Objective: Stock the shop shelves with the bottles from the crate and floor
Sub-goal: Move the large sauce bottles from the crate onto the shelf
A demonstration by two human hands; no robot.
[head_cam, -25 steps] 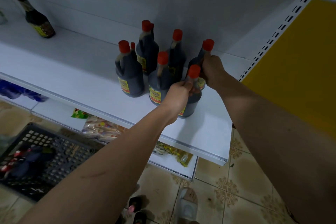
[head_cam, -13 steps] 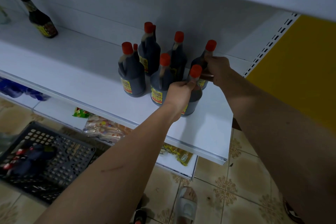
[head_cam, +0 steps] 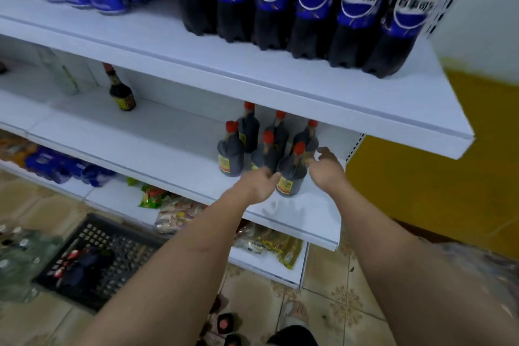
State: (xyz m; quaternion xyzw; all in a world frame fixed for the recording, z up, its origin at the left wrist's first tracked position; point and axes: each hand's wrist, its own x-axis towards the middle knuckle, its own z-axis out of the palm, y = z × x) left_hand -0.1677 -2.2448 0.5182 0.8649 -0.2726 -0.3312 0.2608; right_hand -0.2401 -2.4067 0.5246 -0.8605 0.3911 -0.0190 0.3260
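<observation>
Six dark red-capped sauce bottles [head_cam: 290, 174] clustered on white metal middle shelf [head_cam: 168, 154], left hand [head_cam: 259, 184] at seven o'clock of front bottle, right hand [head_cam: 327, 167] at three o'clock, both loosely spread, black plastic crate [head_cam: 106, 255] on floor

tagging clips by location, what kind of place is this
Most likely a small grocery shop. White retail shelving carries a row of cola bottles on top, a cluster of dark red-capped sauce bottles below, and packaged snacks lower down, with a black stock crate on the tiled floor.
</observation>
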